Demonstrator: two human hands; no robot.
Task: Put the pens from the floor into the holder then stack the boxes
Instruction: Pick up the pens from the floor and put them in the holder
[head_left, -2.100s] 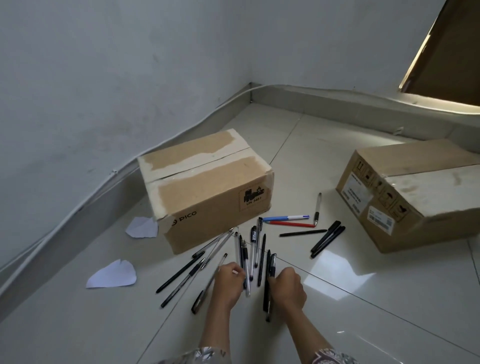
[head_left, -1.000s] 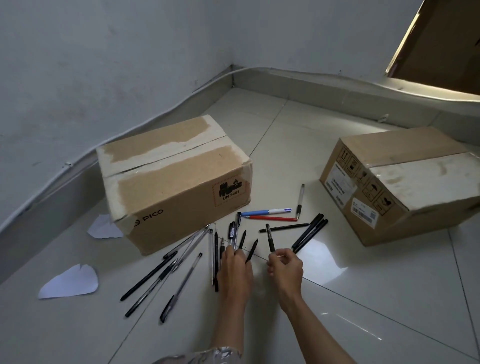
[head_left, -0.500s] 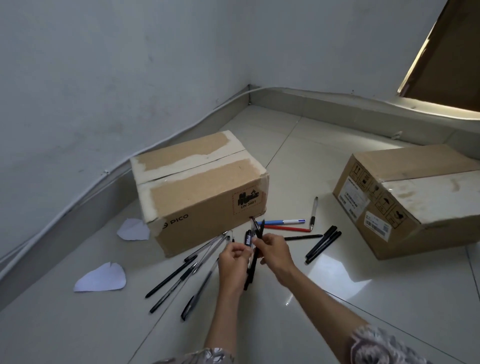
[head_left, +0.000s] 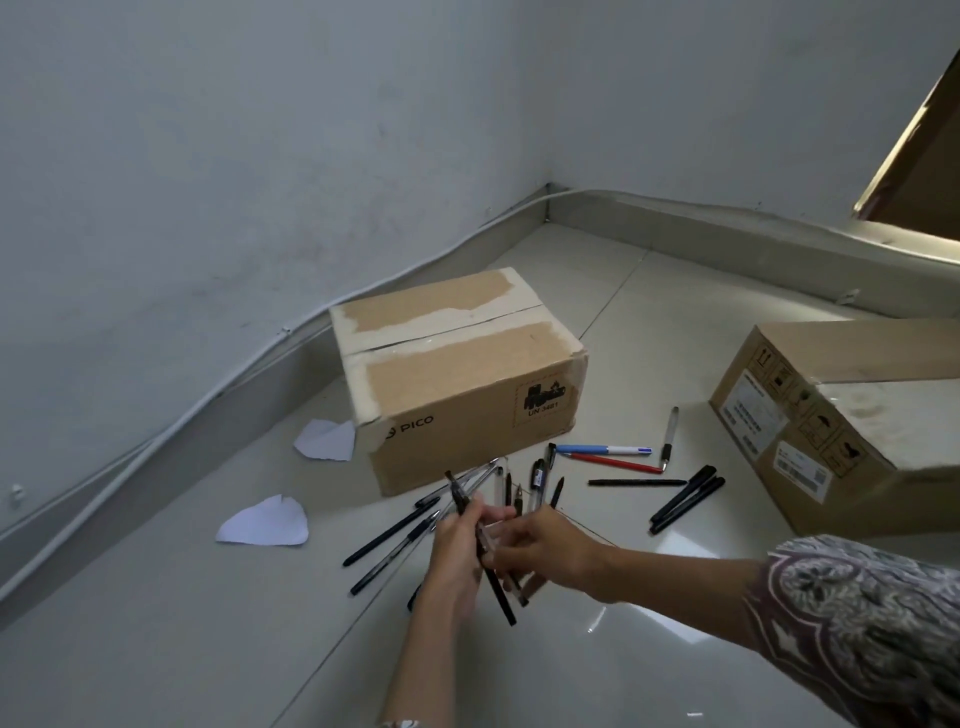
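A pale tiled floor (head_left: 649, 649) runs into a corner of grey walls. Just above it, the left hand (head_left: 457, 561) is closed around a small bundle of black pens (head_left: 488, 566), and the right hand (head_left: 545, 551), fingers curled, pinches the same bundle as if feeding in another pen or squaring it up. This looks like the gathering step, early on. Most pens are still on the tiles: a fan of black ones (head_left: 395, 535) beside the hands, a blue pen (head_left: 602, 449) and a red pen (head_left: 615, 462) further out, and a pair of black markers (head_left: 685, 499) to the right. Behind stands the PICO box (head_left: 457, 384), with the second box (head_left: 841, 421) well apart at right. Two paper scraps (head_left: 262, 525) lie to the left. No holder is in view, so the next move likely calls for collecting more pens without loosening the bundle, then finding it.
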